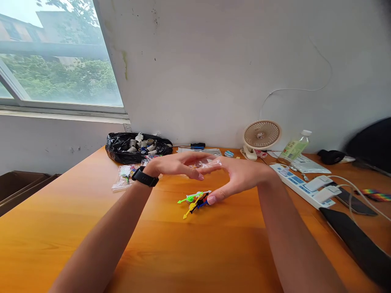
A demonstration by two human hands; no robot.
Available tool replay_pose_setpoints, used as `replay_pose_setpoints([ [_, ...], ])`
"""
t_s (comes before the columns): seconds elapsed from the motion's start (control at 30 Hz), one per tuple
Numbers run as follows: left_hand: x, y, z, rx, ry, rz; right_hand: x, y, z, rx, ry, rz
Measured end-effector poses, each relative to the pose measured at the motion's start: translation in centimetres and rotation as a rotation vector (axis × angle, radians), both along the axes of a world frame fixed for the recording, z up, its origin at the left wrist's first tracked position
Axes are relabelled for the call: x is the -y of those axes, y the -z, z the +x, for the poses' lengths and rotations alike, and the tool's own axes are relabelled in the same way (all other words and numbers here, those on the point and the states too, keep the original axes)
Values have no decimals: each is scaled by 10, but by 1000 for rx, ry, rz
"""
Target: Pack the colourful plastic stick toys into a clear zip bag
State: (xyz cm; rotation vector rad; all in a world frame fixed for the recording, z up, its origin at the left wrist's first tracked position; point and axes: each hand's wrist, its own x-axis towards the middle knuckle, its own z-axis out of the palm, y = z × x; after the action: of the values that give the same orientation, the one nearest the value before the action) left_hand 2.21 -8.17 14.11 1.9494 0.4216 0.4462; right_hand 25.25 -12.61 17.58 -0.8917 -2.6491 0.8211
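Note:
My left hand (pixel 175 165), with a black band on its wrist, reaches over the middle of the table. A crumpled clear plastic bag (pixel 209 164) lies between its thumb and fingers, and the fingers seem to hold it. My right hand (pixel 241 175) meets it from the right, its thumb spread away from the fingers. Those fingers are partly hidden behind the bag. Just left of the right thumb's tip, a small cluster of plastic arrow spinners (pixel 192 206) in yellow, green, white, black, blue and red rests on the table; the thumb seems to touch or nearly touch it.
A black plastic bag (pixel 114 152) full of odds and ends stands at the back left, with small clear packets (pixel 122 183) before it. Along the back are a screwdriver (pixel 198 145) and a fan (pixel 262 135). Rightward stand a bottle (pixel 295 148) and a power strip (pixel 301 188) with cables.

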Motion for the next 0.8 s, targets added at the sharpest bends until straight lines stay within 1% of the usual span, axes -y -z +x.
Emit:
replay_pose_setpoints([
  [0.1, 1, 2, -1, -3, -30, -15, -1, 1, 2, -38, -33, -30],
  [0.27, -1, 3, 0, 18, 36, 6, -8, 6, 3, -61, -76, -101],
  [0.4, -6, 6, -1, -47, 41, 120, -8, 2, 6, -90, -73, -98],
  [0.5, -11, 11, -8, -59, -22, 232, 0, -8, 15, -54, -32, -98],
  [0.57, -12, 12, -15, -105, -60, 293, 8, -16, 25, -37, -33, -122],
  [0.63, -9, 6, -23, -186, -81, 344, 15, -23, 37, -107, -14, -129],
  [0.7, 1, -6, -29, -245, -79, 391, 21, -27, 49, -237, 60, -98],
  [0.73, 8, -15, -31, -262, -53, 406, 23, -29, 54, -301, 105, -76],
  [0.8, 27, -35, -34, -256, 67, 405, 24, -29, 63, -372, 171, -49],
])
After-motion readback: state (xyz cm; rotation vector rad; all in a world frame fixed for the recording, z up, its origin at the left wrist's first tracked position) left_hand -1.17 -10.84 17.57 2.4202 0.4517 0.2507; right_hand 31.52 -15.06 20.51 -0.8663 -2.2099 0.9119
